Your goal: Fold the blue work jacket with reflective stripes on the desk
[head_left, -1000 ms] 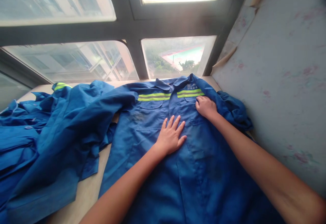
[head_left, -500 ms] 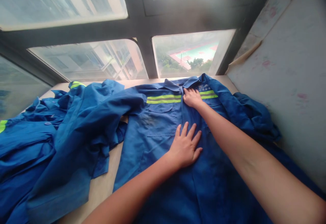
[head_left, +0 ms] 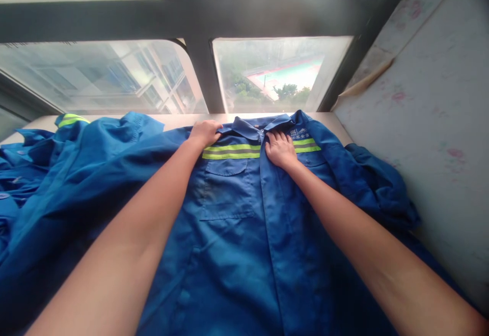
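Observation:
A blue work jacket (head_left: 229, 244) lies front up, its collar towards the window, with yellow-green reflective bands across the chest. At the shoulder on the left side, my left hand (head_left: 205, 133) is closed on the cloth, its fingers curled and partly hidden. My right hand (head_left: 280, 148) rests flat on the chest just below the collar, beside the front placket and the white printed logo (head_left: 300, 133). Its fingers are stretched out on the cloth. The jacket's left-side sleeve passes under my left forearm.
More blue clothing with buttons and a reflective strip (head_left: 72, 119) lies heaped at the left. Behind the jacket runs a pale ledge (head_left: 173, 120) below a grey window frame (head_left: 198, 71). On the right stands a wall with peeling floral wallpaper (head_left: 431, 122).
My left hand has moved from the jacket's middle up to its left-side shoulder and closed there. My right hand stays on the chest. The view has shifted slightly.

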`<state>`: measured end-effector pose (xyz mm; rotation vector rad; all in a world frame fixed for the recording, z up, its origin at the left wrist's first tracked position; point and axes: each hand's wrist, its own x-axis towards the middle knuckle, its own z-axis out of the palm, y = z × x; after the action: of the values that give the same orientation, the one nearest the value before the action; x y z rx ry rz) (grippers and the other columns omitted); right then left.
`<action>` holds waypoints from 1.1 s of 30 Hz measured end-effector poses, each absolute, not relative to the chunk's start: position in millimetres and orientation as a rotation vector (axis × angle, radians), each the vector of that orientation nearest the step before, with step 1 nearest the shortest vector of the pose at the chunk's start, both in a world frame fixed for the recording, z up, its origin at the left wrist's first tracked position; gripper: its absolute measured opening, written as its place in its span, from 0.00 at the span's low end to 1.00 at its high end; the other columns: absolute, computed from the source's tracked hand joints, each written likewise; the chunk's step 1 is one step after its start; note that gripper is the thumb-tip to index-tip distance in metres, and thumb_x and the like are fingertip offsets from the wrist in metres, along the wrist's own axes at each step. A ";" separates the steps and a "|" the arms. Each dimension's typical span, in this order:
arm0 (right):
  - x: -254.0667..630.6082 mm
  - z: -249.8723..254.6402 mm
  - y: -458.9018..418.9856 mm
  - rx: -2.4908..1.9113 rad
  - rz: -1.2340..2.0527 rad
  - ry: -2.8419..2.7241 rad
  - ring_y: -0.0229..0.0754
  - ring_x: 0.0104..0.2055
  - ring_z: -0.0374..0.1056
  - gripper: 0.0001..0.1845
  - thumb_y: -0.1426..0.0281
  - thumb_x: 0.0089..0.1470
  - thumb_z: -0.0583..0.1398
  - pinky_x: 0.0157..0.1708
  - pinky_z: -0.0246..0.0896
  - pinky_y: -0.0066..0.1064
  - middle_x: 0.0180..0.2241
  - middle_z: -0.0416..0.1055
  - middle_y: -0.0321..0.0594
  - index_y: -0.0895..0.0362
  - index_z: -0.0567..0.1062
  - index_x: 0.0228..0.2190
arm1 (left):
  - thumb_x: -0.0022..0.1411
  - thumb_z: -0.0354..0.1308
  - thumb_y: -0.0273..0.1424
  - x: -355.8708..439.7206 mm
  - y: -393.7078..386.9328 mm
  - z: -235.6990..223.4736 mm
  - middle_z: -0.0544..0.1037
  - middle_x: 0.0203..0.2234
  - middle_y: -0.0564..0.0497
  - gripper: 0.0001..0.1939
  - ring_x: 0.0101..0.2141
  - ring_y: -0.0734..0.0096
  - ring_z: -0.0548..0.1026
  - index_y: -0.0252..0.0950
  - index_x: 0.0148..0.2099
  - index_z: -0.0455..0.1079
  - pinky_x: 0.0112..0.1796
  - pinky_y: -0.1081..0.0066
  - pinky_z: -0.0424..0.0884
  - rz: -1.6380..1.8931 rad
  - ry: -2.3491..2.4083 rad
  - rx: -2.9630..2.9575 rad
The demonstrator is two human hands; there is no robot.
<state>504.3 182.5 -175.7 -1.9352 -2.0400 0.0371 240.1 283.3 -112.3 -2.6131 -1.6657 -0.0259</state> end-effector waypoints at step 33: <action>627.4 -182.9 204.4 -2.076 0.021 -1.896 0.55 0.63 0.56 0.29 0.64 0.60 0.50 0.63 0.50 0.40 0.62 0.59 0.56 0.67 0.65 0.58 | 0.69 0.36 0.47 275.6 229.7 -157.0 0.51 0.69 0.43 0.33 0.67 0.43 0.48 0.41 0.71 0.49 0.62 0.42 0.46 0.005 -1.693 -2.665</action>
<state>627.4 204.4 -182.9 -2.0760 -1.8964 0.0210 275.6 229.7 -157.0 -2.6649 -1.6925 0.0054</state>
